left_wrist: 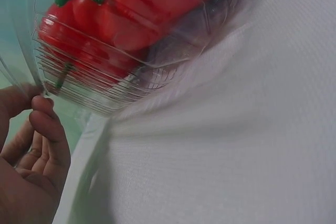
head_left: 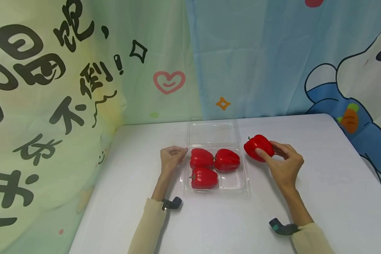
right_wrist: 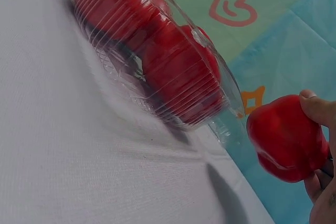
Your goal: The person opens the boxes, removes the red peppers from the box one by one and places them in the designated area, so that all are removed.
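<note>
At the left, the person's left hand (head_left: 170, 160) has its thumb and forefinger pinched on the edge of a clear, thin-walled plastic container (head_left: 233, 181), the other fingers loosely bent. The container looks light, flexible and rather slick; the rim is likely its best hold, since a hard squeeze on the ribbed wall could buckle it. It sits open on the white tabletop (head_left: 336, 169), its clear lid (head_left: 213, 133) folded back on the far side.

Inside lie three glossy red bell peppers with green stems: one at the far left (head_left: 201, 158), one at the near left (head_left: 204, 178), and one at the far right (head_left: 227, 159).

Just right of the container, apart from it, the right hand (head_left: 284, 167) grips a fourth glossy red bell pepper (head_left: 259, 147) between thumb and curled fingers, the stem pointing away leftward. This pepper is probably light and firm, its smooth skin slightly slippery; the broad, lobed sides offer the surest grasp.
</note>
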Available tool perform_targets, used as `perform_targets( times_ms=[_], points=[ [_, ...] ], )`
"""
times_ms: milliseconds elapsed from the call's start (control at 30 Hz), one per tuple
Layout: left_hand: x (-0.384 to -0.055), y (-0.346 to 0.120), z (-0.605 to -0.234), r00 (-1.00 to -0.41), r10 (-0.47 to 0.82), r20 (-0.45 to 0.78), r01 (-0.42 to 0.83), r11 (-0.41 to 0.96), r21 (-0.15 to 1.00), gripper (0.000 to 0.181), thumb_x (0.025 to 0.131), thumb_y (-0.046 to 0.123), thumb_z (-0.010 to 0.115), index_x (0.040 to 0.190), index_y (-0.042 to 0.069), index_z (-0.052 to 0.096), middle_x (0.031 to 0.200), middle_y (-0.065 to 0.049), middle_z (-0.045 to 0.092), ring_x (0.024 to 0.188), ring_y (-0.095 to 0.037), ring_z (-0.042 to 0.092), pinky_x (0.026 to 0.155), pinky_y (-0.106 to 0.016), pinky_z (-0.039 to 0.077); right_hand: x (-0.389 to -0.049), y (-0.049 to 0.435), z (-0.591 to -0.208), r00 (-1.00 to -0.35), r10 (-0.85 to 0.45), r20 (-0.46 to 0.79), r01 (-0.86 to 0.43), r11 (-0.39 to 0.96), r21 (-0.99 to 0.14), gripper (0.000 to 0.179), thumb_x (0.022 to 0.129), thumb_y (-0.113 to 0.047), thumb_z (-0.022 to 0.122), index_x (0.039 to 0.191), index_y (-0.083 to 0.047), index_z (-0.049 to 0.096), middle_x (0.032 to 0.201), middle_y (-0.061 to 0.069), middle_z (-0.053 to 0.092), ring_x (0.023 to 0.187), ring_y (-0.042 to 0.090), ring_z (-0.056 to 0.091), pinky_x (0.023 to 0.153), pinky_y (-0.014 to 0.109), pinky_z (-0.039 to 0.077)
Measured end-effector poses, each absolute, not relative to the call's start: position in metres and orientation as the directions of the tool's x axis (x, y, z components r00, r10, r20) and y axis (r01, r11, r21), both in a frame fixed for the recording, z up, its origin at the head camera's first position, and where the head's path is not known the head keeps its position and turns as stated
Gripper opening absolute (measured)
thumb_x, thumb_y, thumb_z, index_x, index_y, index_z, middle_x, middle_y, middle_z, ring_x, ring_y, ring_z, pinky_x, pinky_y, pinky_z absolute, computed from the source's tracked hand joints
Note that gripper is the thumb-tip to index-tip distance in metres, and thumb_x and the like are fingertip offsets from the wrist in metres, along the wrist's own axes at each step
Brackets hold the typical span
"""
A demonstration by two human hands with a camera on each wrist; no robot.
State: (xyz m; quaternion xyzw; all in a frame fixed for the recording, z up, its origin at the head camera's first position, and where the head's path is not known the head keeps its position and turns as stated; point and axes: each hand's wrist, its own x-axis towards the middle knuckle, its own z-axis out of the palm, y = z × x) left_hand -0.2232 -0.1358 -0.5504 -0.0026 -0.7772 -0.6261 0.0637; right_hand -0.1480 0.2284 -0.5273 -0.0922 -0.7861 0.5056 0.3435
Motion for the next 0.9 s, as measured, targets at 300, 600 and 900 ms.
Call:
perform_targets(
  times_ms=[300,600,900],
  points=[
    [-0.224,-0.136,-0.551,-0.992,-0.072,0.099,0.08,0.235,0.969,0.02,0.096,0.016,0.081,0.09,-0.003,0.08,0.074,-0.025,0.074,0.056,-0.008,0.061,0.056,-0.021,0.046,-0.151,0.228,-0.53,-0.743,0.5,0.445,-0.197,0.473,-0.859,0.047,0.087,-0.017,0.094,0.131,-0.007,0.079,0.122,0.016,0.079,0.101,-0.006,0.067,0.093,0.007,0.051],
    [-0.226,-0.136,-0.551,-0.992,-0.076,0.097,0.079,0.216,0.973,0.02,0.096,0.014,0.082,0.09,-0.005,0.08,0.073,-0.023,0.074,0.056,-0.008,0.061,0.055,-0.021,0.046,-0.155,0.228,-0.531,-0.732,0.521,0.438,-0.183,0.469,-0.864,0.047,0.087,-0.02,0.094,0.13,-0.009,0.079,0.122,0.014,0.079,0.101,-0.004,0.067,0.093,0.007,0.051],
    [-0.223,-0.135,-0.548,-0.993,-0.089,0.076,0.052,0.245,0.968,0.019,0.096,0.016,0.082,0.09,-0.002,0.081,0.067,-0.01,0.073,0.056,-0.008,0.06,0.055,-0.021,0.047,-0.161,0.228,-0.536,-0.725,0.523,0.448,-0.193,0.47,-0.861,0.047,0.088,-0.021,0.094,0.13,-0.007,0.079,0.123,0.014,0.079,0.102,-0.005,0.066,0.092,0.006,0.051]
  ],
)
